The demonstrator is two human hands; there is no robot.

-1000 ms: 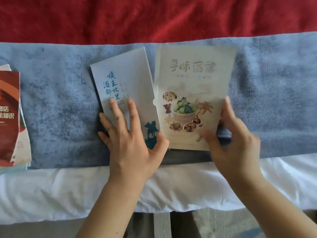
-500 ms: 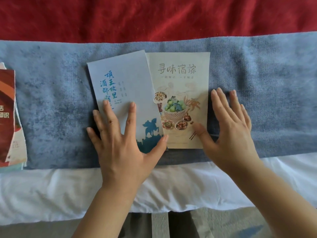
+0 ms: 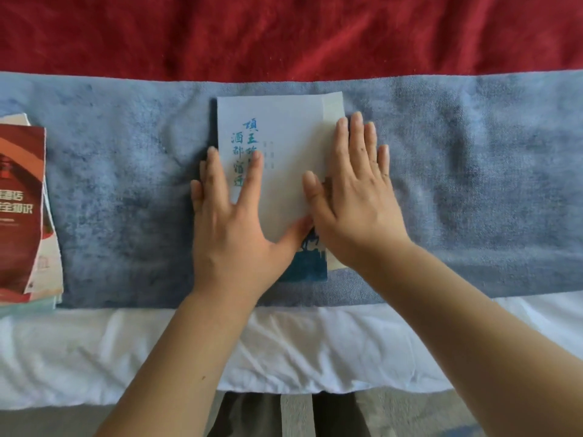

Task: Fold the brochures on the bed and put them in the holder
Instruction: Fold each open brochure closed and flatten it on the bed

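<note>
A pale blue brochure [image 3: 284,134] with blue Chinese lettering lies folded on the blue towel [image 3: 126,190] in the middle of the bed. A thin strip of its cream panel shows along the right edge. My left hand [image 3: 233,222] lies flat on its left half, fingers spread. My right hand [image 3: 353,197] presses flat on its right edge, fingers together and pointing away. Both thumbs meet near the dark blue picture at the brochure's bottom. No holder is in view.
A stack of brochures [image 3: 22,212] with a red cover on top lies at the left edge of the towel. A red blanket [image 3: 284,33] covers the far side of the bed. White sheet [image 3: 315,348] runs along the near edge, with floor below.
The blue panel has been folded over the cream food panel, which is now almost covered. My right hand moved left onto the brochure. Both hands now press it flat.
</note>
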